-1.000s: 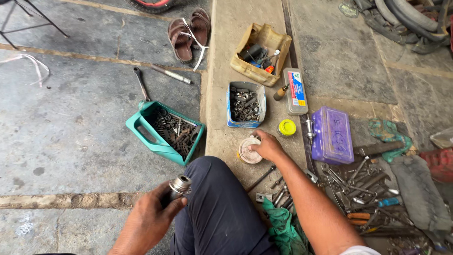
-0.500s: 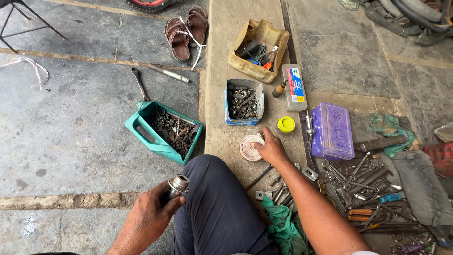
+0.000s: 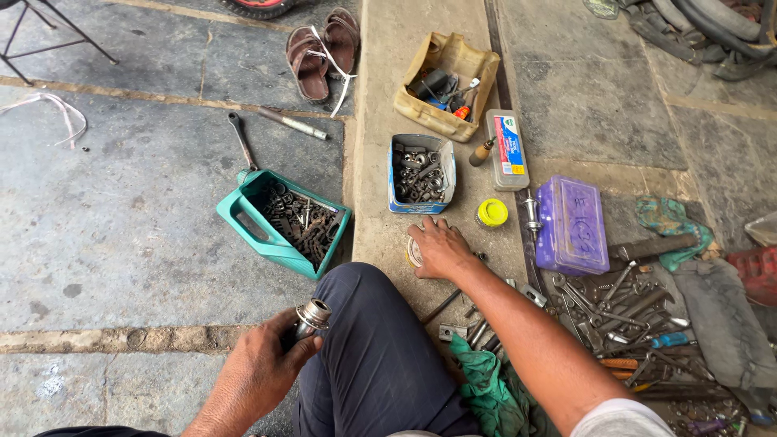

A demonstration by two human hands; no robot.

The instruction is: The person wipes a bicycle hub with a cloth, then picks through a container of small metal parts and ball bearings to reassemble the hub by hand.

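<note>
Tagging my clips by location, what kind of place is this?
Probably a roadside repair workshop on a stone floor: cut-open green jug holding metal parts, wrenches spread about, tyres nearby.

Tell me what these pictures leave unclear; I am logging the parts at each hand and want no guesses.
Head view only:
- Small round white tin: mostly under the right hand; contents hidden.
- Short silver metal cylinder: lower end wrapped by the left hand.
- Dark fasteners in the cut-open teal plastic jug: too small to sort.
- Purple plastic box: lid shut, contents unseen.
- Black rubber tyres: cut off by the top edge.
</note>
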